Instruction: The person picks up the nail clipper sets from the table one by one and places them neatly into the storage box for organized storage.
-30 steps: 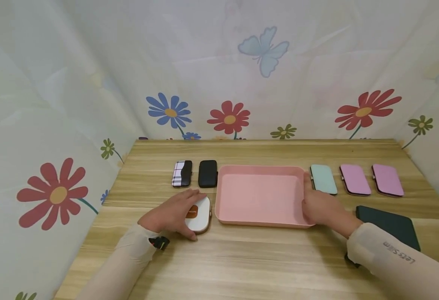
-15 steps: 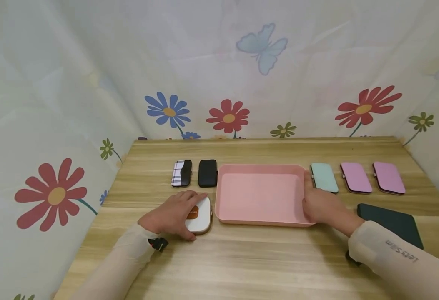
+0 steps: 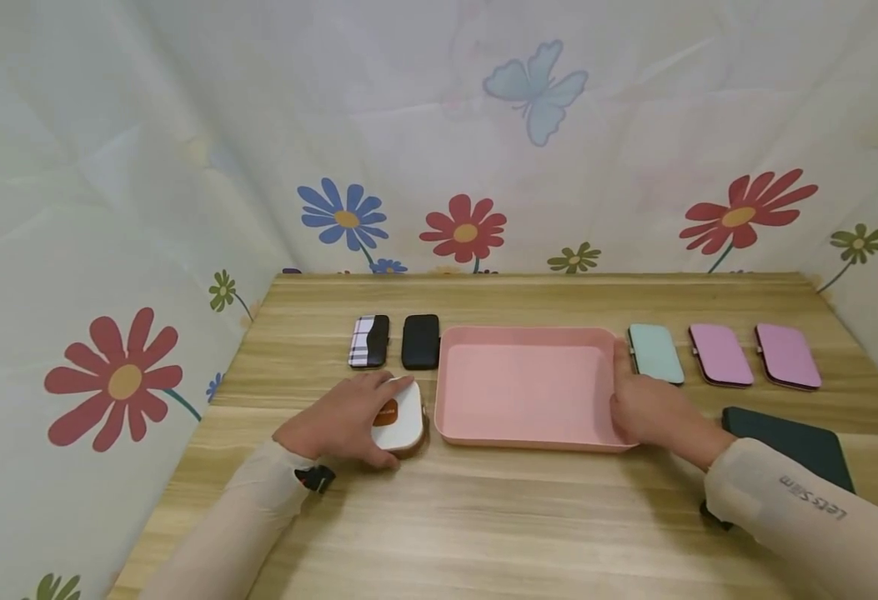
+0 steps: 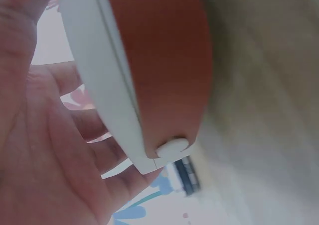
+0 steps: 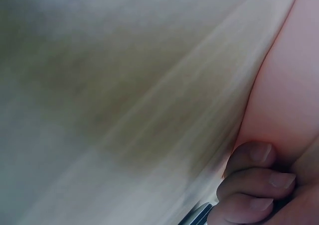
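Note:
A white rounded case with a brown label lies at the tray's left side. My left hand grips it, thumb at the near edge and fingers at the far edge. In the left wrist view, a brown strap with a white button runs along the side of the case. The pink tray stands in the middle of the wooden table. My right hand holds its right wall, and in the right wrist view the curled fingers lie against the tray's outer side.
A plaid-and-black case and a black case lie behind my left hand. Right of the tray are a mint case and two pink-purple cases, one nearer. A dark green flat case lies partly behind my right forearm.
The white case has shifted slightly upward in the head view with my left hand, and more of its near side and shadow shows. My right hand keeps its hold on the tray.

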A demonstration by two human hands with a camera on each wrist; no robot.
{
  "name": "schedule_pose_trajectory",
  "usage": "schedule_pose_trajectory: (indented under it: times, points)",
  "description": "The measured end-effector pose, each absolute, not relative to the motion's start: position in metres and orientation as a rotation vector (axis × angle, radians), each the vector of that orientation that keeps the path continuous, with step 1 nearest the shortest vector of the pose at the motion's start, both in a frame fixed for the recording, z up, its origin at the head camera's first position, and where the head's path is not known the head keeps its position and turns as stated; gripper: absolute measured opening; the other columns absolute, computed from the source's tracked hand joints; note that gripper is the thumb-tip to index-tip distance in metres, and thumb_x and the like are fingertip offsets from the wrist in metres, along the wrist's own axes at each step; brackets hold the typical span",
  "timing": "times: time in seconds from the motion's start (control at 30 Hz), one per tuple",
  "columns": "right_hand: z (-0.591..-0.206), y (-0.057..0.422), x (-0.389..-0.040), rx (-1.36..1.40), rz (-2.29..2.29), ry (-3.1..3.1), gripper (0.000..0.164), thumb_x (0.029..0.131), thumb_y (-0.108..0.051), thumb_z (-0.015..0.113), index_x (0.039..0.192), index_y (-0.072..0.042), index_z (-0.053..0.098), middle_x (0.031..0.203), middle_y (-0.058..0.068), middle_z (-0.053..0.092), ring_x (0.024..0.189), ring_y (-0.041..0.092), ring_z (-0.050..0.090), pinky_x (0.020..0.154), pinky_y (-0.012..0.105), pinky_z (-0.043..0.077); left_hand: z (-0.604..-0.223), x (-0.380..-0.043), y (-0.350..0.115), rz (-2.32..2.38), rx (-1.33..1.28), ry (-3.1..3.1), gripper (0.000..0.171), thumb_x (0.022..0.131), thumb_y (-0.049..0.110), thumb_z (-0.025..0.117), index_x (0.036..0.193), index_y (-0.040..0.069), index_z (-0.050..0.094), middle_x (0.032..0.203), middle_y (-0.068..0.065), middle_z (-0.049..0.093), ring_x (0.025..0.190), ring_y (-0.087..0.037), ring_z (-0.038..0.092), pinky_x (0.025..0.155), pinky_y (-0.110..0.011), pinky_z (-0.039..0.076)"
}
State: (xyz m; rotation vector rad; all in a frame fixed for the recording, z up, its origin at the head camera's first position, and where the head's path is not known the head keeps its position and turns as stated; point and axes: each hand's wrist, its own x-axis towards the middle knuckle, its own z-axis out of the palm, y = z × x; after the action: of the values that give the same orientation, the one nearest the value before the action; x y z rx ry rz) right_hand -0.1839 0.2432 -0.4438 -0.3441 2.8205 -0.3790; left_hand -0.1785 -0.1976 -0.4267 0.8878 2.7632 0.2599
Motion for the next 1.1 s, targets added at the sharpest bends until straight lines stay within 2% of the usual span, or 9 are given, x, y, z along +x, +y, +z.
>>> schedule_pose_trajectory:
  times: [0.13,0.3,0.5,0.7,0.93,1.1]
  points:
    - [-0.444,0.244,-0.183,-0.340,-0.387,2.817,0.079,0.100,-0.014,0.034,0.151,0.012,-0.021,0.056,0.001,0.049,0.045,0.016,0.044,0.043,0.030,0.030,-0.417,-0.183,-0.194,0.303,0.887,2.796,0.115,0.065,0.060,0.085,0.158,0.019,0.033,0.142,-0.008,0.049,0.118,-0.023,0.052,0.098,-0.040,0.047]
    - [-0.446,0.245,-0.181,-0.336,-0.395,2.809,0.079,0.100,-0.014,0.033,0.150,0.012,-0.022,0.055,0.001,0.049,0.045,0.015,0.044,0.043,0.030,0.029,-0.410,-0.191,-0.184,0.344,0.866,2.790,0.113,0.068,0.064,0.081,0.159,0.023,0.029,0.142,-0.005,0.047,0.115,-0.018,0.050,0.093,-0.033,0.048]
    - [-0.447,0.244,-0.183,-0.352,-0.374,2.826,0.078,0.100,-0.014,0.032,0.151,0.012,-0.020,0.054,0.001,0.050,0.044,0.015,0.043,0.042,0.030,0.029,-0.403,-0.201,-0.166,0.336,0.901,2.815,0.115,0.066,0.067,0.080,0.160,0.025,0.029,0.145,-0.005,0.046,0.120,-0.019,0.047,0.095,-0.033,0.049]
    - [-0.445,0.243,-0.184,-0.324,-0.357,2.816,0.079,0.099,-0.015,0.033,0.151,0.011,-0.021,0.055,0.001,0.049,0.044,0.015,0.042,0.043,0.030,0.028,-0.399,-0.215,-0.145,0.350,0.932,2.813,0.115,0.065,0.065,0.082,0.159,0.026,0.029,0.144,-0.003,0.046,0.117,-0.017,0.049,0.095,-0.032,0.049]
    - [-0.444,0.241,-0.184,-0.326,-0.359,2.815,0.080,0.099,-0.015,0.034,0.151,0.012,-0.020,0.055,0.001,0.049,0.044,0.015,0.042,0.043,0.030,0.027,-0.404,-0.230,-0.125,0.289,0.966,2.798,0.113,0.065,0.069,0.079,0.159,0.029,0.029,0.154,-0.004,0.039,0.130,-0.022,0.044,0.101,-0.039,0.048]
    - [-0.445,0.241,-0.184,-0.327,-0.345,2.832,0.079,0.099,-0.015,0.034,0.151,0.013,-0.019,0.055,0.001,0.049,0.044,0.015,0.043,0.042,0.030,0.028,-0.407,-0.238,-0.113,0.279,0.980,2.785,0.112,0.066,0.067,0.079,0.159,0.030,0.029,0.151,-0.002,0.041,0.126,-0.019,0.044,0.097,-0.037,0.049]
